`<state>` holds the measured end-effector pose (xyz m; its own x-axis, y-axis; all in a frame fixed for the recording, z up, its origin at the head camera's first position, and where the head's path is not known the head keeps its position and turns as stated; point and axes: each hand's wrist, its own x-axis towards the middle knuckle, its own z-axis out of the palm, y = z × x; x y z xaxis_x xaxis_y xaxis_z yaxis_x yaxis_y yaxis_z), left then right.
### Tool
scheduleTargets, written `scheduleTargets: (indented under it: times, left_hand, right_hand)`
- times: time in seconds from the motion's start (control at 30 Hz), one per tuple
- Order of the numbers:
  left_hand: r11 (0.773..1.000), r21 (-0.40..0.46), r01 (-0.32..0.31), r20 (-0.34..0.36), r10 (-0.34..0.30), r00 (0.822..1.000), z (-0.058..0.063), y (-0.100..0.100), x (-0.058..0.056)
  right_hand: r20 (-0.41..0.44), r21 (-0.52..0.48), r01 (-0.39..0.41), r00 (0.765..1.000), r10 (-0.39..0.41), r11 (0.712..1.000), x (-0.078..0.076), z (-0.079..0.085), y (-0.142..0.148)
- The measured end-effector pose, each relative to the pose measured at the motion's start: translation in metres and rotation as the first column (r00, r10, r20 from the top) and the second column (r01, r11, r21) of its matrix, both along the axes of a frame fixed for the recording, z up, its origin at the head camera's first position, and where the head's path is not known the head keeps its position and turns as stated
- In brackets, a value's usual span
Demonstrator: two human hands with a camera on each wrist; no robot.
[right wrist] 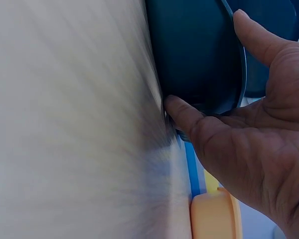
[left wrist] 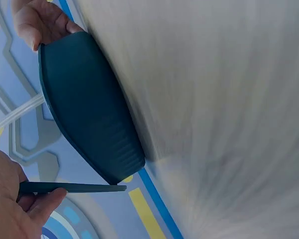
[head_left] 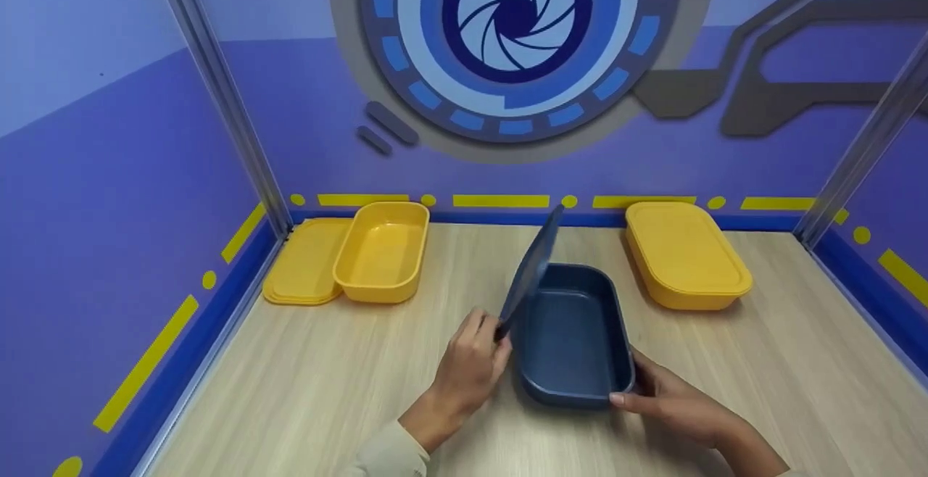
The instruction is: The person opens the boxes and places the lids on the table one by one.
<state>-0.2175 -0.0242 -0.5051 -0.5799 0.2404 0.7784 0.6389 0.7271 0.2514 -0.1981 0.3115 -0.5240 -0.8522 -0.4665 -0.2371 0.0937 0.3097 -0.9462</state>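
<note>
Table's got a blue box on it, uncovered, with a closed yellow box at its 2 o'clock. The lid tilts up around 11; left hand pinches that at 9, right hand grips the box's corner at 4.

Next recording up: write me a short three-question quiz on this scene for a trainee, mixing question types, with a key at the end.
1. Multiple choice: what does the left hand hold?
A) a yellow lid
B) the dark blue lid
C) an open yellow box

2. True or false: the closed yellow box at the right has its yellow cover on.

3. Fill in the blank: the hand gripping the near right corner of the dark blue box is the person's ____ hand.

Key: 1. B. 2. True. 3. Right; the right hand has its thumb on the rim there.
</note>
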Motion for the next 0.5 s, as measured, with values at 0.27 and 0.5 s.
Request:
scheduleTargets:
  times: [0.27,0.5]
  left_hand:
    - [0.992,0.125,-0.028,0.127,0.012,0.992,-0.007,-0.006,-0.004]
    - [0.974,0.225,-0.032,0.236,-0.022,0.972,-0.010,-0.012,-0.006]
  right_hand:
    - [-0.021,0.002,0.000,1.000,0.000,1.000,0.003,0.001,-0.001]
    - [0.012,0.005,-0.005,1.000,0.005,1.000,0.002,0.003,-0.002]
